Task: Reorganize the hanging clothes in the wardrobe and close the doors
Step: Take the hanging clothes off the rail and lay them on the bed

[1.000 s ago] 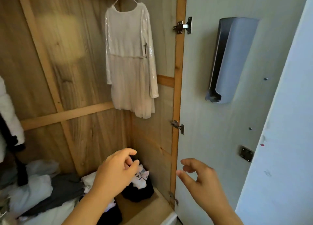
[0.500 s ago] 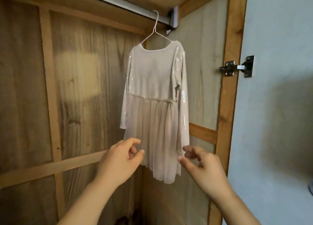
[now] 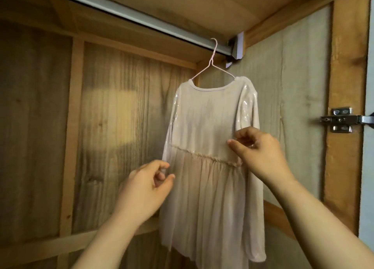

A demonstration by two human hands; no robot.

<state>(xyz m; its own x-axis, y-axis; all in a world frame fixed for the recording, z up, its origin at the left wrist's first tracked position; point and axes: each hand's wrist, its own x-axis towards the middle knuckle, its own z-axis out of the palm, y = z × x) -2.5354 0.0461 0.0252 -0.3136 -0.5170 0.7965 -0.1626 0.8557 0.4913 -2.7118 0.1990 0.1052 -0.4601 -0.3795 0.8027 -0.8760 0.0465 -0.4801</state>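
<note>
Interior of a wooden wardrobe, seen from below the rail. At left, the back panel (image 3: 113, 127) of grained wood with lighter battens carries a pale patch of light. The left hand (image 3: 147, 187) is raised at the dress's left edge, thumb and forefinger curled toward each other close to the lower end of the sleeve; whether they actually pinch the fabric cannot be told. At centre, a pale, shimmering long-sleeved dress (image 3: 206, 167) with a gathered waist hangs on a thin wire hanger (image 3: 212, 66), hooked over the metal rail (image 3: 129, 15) near its right-hand bracket. The right hand (image 3: 261, 155) is held in front of the dress at waist height beside the right sleeve, fingers curled, thumb and forefinger apart and gripping nothing visible. At far right, a metal hinge (image 3: 342, 120) is fixed to the wooden frame post (image 3: 348, 66).
</note>
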